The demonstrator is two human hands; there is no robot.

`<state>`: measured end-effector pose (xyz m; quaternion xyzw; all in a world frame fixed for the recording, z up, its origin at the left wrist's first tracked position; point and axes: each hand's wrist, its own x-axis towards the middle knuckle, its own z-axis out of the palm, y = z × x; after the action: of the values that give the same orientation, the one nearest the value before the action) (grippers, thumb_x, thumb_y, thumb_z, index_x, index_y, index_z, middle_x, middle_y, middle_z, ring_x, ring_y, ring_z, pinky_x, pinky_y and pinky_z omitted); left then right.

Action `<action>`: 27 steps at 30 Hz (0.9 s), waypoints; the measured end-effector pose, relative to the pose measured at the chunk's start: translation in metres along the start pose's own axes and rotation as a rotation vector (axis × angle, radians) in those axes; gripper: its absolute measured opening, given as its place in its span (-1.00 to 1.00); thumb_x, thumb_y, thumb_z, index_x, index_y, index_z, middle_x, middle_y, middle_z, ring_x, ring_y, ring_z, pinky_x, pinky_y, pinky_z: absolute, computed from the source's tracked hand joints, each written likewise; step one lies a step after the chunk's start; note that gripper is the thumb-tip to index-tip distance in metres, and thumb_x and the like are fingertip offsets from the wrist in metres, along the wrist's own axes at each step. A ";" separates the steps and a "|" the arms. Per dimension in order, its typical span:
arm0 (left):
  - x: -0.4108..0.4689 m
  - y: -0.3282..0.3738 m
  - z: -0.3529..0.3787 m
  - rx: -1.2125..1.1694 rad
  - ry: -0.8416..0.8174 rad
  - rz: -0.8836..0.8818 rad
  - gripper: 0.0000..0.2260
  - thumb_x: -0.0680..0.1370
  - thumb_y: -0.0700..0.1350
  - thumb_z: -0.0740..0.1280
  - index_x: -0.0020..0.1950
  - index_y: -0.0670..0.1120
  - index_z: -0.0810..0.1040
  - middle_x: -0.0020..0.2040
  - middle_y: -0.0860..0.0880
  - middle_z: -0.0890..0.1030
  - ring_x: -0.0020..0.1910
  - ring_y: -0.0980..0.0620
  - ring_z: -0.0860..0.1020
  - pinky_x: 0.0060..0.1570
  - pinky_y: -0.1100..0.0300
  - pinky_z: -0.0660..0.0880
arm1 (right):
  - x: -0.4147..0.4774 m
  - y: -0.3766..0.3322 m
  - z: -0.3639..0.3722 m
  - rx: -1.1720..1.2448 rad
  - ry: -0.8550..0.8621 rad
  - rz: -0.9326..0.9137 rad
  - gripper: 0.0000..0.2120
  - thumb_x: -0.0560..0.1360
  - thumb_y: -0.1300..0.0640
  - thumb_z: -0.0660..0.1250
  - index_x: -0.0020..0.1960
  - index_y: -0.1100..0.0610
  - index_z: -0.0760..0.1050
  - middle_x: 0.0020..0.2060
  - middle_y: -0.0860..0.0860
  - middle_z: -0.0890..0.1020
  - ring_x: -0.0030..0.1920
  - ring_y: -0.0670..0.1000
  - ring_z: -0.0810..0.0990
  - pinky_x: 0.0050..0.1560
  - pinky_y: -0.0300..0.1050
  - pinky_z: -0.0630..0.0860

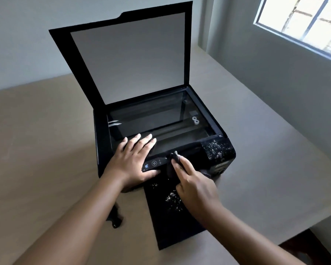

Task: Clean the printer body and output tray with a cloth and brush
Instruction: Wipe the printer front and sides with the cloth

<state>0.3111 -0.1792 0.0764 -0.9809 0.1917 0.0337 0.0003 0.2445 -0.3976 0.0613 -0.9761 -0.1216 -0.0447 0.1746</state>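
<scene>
Black printer sits mid-tabletop, scanner lid raised upright at the back, glass exposed. Output tray extends from the front toward the viewer. White specks scattered on the printer's front right corner; more on the tray, just beside the right hand.

Right hand over the front edge, fingers pinched round a slim dark brush, pale tip against the body beside the control panel. Left hand flat, fingers straight and spread, lying on the front of the glass and the panel's left end.

Small dark object on the tabletop left of the tray, partly hidden by the left forearm; cannot tell what it is. Window at upper right.
</scene>
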 end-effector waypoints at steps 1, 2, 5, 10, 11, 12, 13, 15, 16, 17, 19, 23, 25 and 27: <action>0.000 0.000 -0.001 -0.008 0.008 -0.003 -0.12 0.36 0.50 -0.05 0.58 0.12 -0.10 0.59 0.16 -0.07 0.57 0.04 -0.11 0.51 -0.06 -0.15 | 0.002 0.004 -0.001 -0.001 -0.002 -0.029 -0.43 0.40 0.18 0.28 0.40 -0.06 0.34 0.43 -0.21 0.30 -0.24 0.09 0.62 -0.48 -0.07 0.48; 0.000 0.000 -0.001 -0.018 0.015 -0.004 -0.13 0.36 0.50 -0.03 0.59 0.12 -0.09 0.59 0.16 -0.06 0.57 0.04 -0.10 0.51 -0.06 -0.15 | 0.004 0.010 -0.004 0.005 0.009 -0.007 -0.45 0.41 0.17 0.27 0.38 -0.08 0.35 0.41 -0.21 0.32 -0.23 0.09 0.62 -0.47 -0.08 0.47; -0.002 0.000 0.001 -0.026 0.032 -0.010 -0.14 0.38 0.49 0.01 0.59 0.12 -0.05 0.59 0.16 -0.03 0.57 0.04 -0.09 0.51 -0.06 -0.15 | 0.008 0.023 -0.007 0.010 0.064 0.080 -0.45 0.36 0.19 0.30 0.35 -0.05 0.39 0.40 -0.18 0.36 -0.30 0.10 0.61 -0.51 -0.14 0.34; -0.002 0.000 0.004 -0.005 0.023 -0.018 -0.14 0.38 0.51 -0.01 0.59 0.12 -0.07 0.59 0.16 -0.05 0.56 0.04 -0.10 0.51 -0.06 -0.14 | 0.011 0.033 -0.014 -0.037 0.022 -0.028 -0.47 0.40 0.17 0.30 0.36 -0.07 0.39 0.39 -0.19 0.35 -0.25 0.09 0.64 -0.52 -0.13 0.39; -0.001 0.001 0.003 -0.004 0.017 -0.018 -0.14 0.38 0.51 -0.02 0.58 0.12 -0.09 0.59 0.16 -0.06 0.56 0.04 -0.11 0.51 -0.07 -0.14 | 0.012 0.037 -0.016 -0.035 0.048 0.057 -0.48 0.42 0.17 0.29 0.37 -0.07 0.38 0.40 -0.19 0.34 -0.23 0.10 0.65 -0.49 -0.15 0.36; -0.001 0.000 0.003 -0.001 0.012 -0.016 -0.14 0.38 0.51 -0.04 0.58 0.12 -0.10 0.59 0.16 -0.08 0.56 0.04 -0.12 0.51 -0.07 -0.14 | 0.011 0.036 -0.015 -0.037 0.061 0.118 -0.47 0.42 0.18 0.28 0.38 -0.05 0.37 0.41 -0.19 0.33 -0.22 0.10 0.65 -0.47 -0.15 0.34; -0.002 -0.001 0.003 0.003 0.012 -0.012 -0.13 0.38 0.51 -0.05 0.58 0.12 -0.11 0.59 0.16 -0.08 0.56 0.03 -0.12 0.51 -0.08 -0.14 | 0.008 0.031 -0.013 -0.035 0.058 0.116 -0.45 0.41 0.19 0.29 0.39 -0.03 0.37 0.42 -0.17 0.32 -0.24 0.10 0.64 -0.48 -0.14 0.35; -0.001 -0.002 0.003 0.000 0.022 -0.001 -0.12 0.37 0.52 -0.06 0.58 0.11 -0.08 0.59 0.14 -0.04 0.56 0.01 -0.08 0.50 -0.10 -0.12 | 0.000 0.021 -0.008 -0.046 0.018 -0.005 -0.41 0.37 0.20 0.32 0.39 -0.01 0.39 0.42 -0.15 0.34 -0.31 0.08 0.63 -0.55 -0.12 0.41; 0.000 -0.002 0.004 -0.006 0.030 0.000 -0.11 0.36 0.53 -0.07 0.59 0.10 -0.06 0.59 0.14 -0.02 0.56 0.01 -0.06 0.50 -0.10 -0.11 | -0.001 0.021 -0.007 -0.061 0.017 -0.037 -0.41 0.36 0.20 0.33 0.39 -0.02 0.39 0.42 -0.15 0.36 -0.31 0.07 0.64 -0.56 -0.11 0.43; 0.001 -0.003 0.004 -0.012 0.036 0.001 -0.11 0.35 0.53 -0.08 0.59 0.10 -0.05 0.59 0.13 -0.01 0.56 0.00 -0.05 0.50 -0.10 -0.10 | 0.001 0.024 -0.009 -0.070 0.032 -0.007 -0.42 0.38 0.19 0.32 0.39 -0.04 0.39 0.41 -0.16 0.36 -0.28 0.07 0.65 -0.54 -0.10 0.46; 0.002 -0.002 0.005 -0.016 0.039 0.005 -0.11 0.35 0.53 -0.09 0.58 0.11 -0.06 0.59 0.14 -0.02 0.56 0.01 -0.06 0.50 -0.09 -0.12 | 0.004 0.030 -0.017 -0.076 0.096 0.125 -0.44 0.43 0.19 0.28 0.41 -0.07 0.37 0.42 -0.20 0.34 -0.20 0.10 0.66 -0.45 -0.07 0.51; 0.000 -0.003 0.006 -0.018 0.022 0.000 -0.11 0.33 0.53 -0.14 0.58 0.13 -0.12 0.59 0.16 -0.09 0.56 0.05 -0.13 0.50 -0.07 -0.16 | -0.003 0.028 -0.022 -0.054 0.048 0.115 -0.45 0.45 0.16 0.25 0.41 -0.15 0.35 0.44 -0.31 0.27 -0.05 0.05 0.65 -0.33 -0.14 0.46; -0.001 -0.003 0.005 -0.022 0.021 0.002 -0.11 0.33 0.53 -0.14 0.58 0.13 -0.13 0.59 0.16 -0.08 0.56 0.05 -0.14 0.50 -0.06 -0.17 | -0.008 0.036 -0.033 -0.016 0.187 0.184 -0.53 0.45 0.18 0.28 0.33 -0.13 0.45 0.39 -0.29 0.37 -0.05 0.08 0.65 -0.29 -0.14 0.44; -0.002 -0.002 0.006 -0.012 0.017 0.005 -0.12 0.34 0.52 -0.14 0.58 0.13 -0.14 0.59 0.14 -0.08 0.56 0.03 -0.14 0.50 -0.07 -0.18 | -0.011 0.050 -0.044 0.036 0.338 0.343 -0.55 0.46 0.18 0.28 0.32 -0.10 0.45 0.36 -0.22 0.42 -0.06 0.15 0.64 -0.19 -0.03 0.54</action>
<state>0.3094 -0.1765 0.0710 -0.9807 0.1938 0.0264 -0.0072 0.2446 -0.4610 0.0849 -0.9578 0.0762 -0.1752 0.2146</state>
